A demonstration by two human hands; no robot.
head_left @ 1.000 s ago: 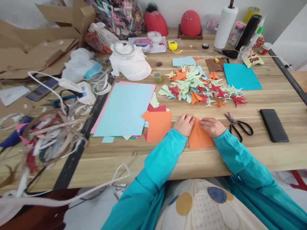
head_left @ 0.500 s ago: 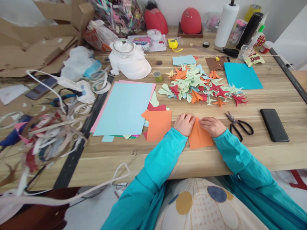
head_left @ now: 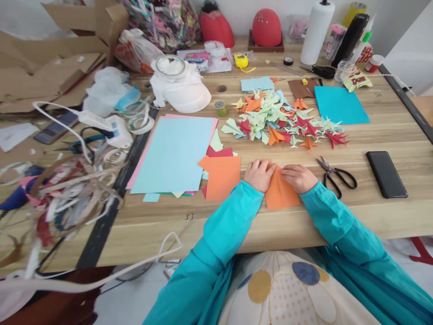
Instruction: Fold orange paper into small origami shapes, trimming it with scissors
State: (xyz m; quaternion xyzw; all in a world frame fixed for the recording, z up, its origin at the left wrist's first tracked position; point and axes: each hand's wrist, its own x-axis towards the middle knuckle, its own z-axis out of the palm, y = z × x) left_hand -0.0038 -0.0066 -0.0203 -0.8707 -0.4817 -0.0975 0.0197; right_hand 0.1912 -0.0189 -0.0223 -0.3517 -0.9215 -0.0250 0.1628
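An orange sheet of paper [head_left: 281, 194] lies on the table in front of me, with folds running to a point at its far end. My left hand [head_left: 259, 175] presses its upper left edge, the fingers closed together on the paper. On the upper right side, my right hand [head_left: 298, 177] pinches the folded edge near the tip. Both fingertip areas partly cover the fold. To the left lies another orange sheet [head_left: 223, 178]. A heap of folded paper shapes [head_left: 274, 116] in green, red, orange and blue sits beyond my hands. Scissors [head_left: 335, 174] rest just right of my right hand.
A black phone [head_left: 386, 174] lies at the right. Stacked light blue and pink sheets [head_left: 174, 153] are on the left, and a turquoise sheet [head_left: 342, 106] is behind. Ribbons and cables [head_left: 81, 189] clutter the far left, near a white cloth-like bundle [head_left: 182, 88].
The whole view has shifted very slightly. Both hands stay at the orange paper's folded tip, with hardly any visible movement.
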